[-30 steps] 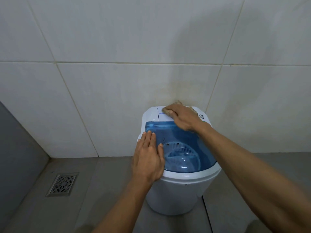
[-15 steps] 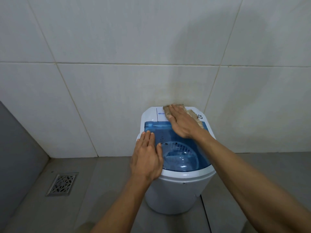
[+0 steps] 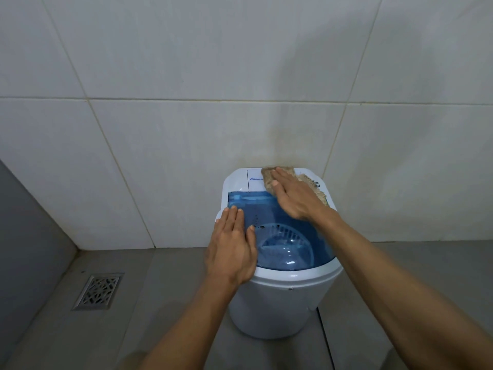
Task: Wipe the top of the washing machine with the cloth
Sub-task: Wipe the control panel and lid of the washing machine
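Cloth lay on the washer's rear white panel, toward its right corner, under the right hand, whose fingers pressed flat and released. The left hand rested flat, fingers extended, on the lid's left edge.

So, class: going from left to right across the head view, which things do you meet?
Square metal floor drain → flat left hand → round blue translucent washing machine lid → right hand pressing the frayed tan cloth.
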Demonstrator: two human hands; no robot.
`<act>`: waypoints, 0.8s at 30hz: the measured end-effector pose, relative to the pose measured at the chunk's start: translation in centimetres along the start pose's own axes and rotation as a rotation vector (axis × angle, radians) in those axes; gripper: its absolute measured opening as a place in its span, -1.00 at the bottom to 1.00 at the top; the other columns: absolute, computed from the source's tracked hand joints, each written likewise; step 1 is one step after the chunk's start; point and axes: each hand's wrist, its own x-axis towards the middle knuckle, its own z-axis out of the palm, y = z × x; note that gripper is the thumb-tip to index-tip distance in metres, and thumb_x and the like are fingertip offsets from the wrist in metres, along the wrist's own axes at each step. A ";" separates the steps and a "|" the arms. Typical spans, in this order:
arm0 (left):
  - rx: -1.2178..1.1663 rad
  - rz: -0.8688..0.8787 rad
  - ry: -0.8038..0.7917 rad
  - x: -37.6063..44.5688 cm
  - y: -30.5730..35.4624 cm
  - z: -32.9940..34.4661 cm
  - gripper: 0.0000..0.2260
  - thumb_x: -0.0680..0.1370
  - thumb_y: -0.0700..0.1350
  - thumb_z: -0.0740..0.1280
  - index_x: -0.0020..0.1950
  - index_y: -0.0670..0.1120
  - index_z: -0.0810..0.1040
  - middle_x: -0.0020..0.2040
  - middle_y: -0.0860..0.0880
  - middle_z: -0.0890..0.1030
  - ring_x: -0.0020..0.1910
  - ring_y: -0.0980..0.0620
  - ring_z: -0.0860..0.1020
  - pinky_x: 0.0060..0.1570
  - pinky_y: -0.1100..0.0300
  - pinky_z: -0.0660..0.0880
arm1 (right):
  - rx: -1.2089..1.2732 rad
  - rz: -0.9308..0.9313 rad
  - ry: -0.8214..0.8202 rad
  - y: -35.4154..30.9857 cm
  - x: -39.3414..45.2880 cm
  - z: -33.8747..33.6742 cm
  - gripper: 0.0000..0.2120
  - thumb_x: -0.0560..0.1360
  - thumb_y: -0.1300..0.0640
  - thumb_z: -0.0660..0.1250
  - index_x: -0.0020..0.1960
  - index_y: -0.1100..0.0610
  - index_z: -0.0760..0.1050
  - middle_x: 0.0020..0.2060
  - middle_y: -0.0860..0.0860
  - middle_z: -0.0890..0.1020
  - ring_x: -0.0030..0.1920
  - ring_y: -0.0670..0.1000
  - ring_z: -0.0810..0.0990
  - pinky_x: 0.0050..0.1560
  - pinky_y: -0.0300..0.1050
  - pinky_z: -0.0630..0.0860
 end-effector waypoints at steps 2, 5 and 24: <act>-0.006 -0.007 -0.005 0.0 0.0 0.0 -0.52 0.66 0.00 0.07 0.53 -0.18 0.22 0.56 -0.11 0.21 0.56 -0.02 0.10 0.54 0.06 0.03 | 0.023 0.013 0.015 -0.9 1.5 -0.4 -0.51 0.68 -0.04 -0.09 0.53 0.11 0.27 0.53 0.05 0.28 0.51 0.07 0.22 0.40 -0.11 0.13; -0.015 -0.011 -0.006 -0.2 0.1 -0.1 -0.52 0.66 0.01 0.06 0.54 -0.17 0.20 0.56 -0.10 0.20 0.56 -0.01 0.10 0.54 0.06 0.03 | -0.007 0.043 -0.015 -1.8 4.0 -0.2 -0.54 0.66 -0.03 -0.06 0.36 0.11 0.47 0.39 0.13 0.47 0.41 0.17 0.34 0.36 -0.01 0.25; -0.011 0.013 0.006 0.0 -0.2 0.0 -0.54 0.65 0.00 0.08 0.50 -0.19 0.28 0.54 -0.13 0.27 0.54 -0.04 0.15 0.53 0.04 0.08 | -0.135 0.023 0.016 2.7 -1.7 -0.3 -0.54 0.60 -0.15 -0.06 0.43 -0.20 0.36 0.50 -0.18 0.32 0.57 0.02 0.05 0.51 0.24 0.04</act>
